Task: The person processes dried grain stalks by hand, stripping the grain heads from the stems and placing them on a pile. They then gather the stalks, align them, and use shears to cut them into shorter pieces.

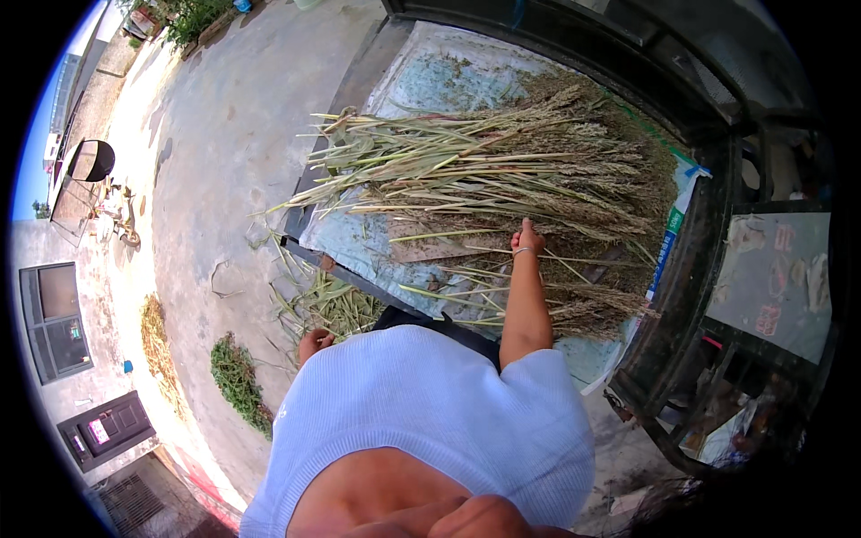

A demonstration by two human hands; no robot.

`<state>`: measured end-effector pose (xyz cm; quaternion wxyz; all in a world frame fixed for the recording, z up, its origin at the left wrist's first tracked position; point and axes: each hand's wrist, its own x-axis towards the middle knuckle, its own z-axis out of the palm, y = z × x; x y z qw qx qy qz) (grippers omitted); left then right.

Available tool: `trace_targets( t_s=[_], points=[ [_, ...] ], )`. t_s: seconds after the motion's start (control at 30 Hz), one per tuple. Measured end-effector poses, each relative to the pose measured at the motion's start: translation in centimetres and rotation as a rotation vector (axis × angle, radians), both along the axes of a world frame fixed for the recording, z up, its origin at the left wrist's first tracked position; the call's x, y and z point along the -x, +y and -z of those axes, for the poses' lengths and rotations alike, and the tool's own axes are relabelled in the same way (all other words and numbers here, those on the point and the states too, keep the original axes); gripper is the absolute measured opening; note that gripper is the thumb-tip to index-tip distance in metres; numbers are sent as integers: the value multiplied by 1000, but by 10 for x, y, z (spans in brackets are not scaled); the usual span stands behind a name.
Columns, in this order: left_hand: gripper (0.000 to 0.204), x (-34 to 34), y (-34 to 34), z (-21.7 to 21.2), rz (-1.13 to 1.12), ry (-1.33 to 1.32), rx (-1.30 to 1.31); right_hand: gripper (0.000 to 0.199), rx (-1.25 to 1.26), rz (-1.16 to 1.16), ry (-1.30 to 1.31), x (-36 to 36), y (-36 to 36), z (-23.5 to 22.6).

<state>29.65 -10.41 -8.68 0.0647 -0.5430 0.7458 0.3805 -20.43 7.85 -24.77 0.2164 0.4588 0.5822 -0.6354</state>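
We see one spread of uncountable stalks (466,166) at upper centre, our right hand (527,239) just below, our left hand (314,343) lower left of centre near one leaf heap (345,302); we cannot tell either grip's state.

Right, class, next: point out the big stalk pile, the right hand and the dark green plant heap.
Big stalk pile (495,165): head view, middle of its stalks.
Right hand (528,239): head view, middle of the hand.
Dark green plant heap (239,382): head view, its leafy middle.

Rough, matt seed heads (587,166)
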Motion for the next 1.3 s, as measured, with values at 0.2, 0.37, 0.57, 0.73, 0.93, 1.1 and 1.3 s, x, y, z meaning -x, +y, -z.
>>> trace_targets(
  t_s=[0.2,0.37,0.57,0.73,0.93,1.1,1.3],
  points=[
    [21,149,8,-48,335,275,618,31,161,-71,398,-73,42,-42],
    [54,272,53,-64,993,235,585,29,323,-124,436,-119,44,-90],
    [29,285,95,-9,1046,261,297,35,319,19,330,-118,52,-101],
    [29,280,87,-15,1098,89,274,34,177,176,212,-82,78,-76],
    [31,210,20,-6,1055,-24,281,47,-647,187,183,-22,181,13],
    [29,-32,-89,-6,403,-787,367,41,-1058,-328,-13,5,209,-24],
    [42,-155,-61,15,41,-827,223,31,-92,-448,180,1,83,13]
  ],
)
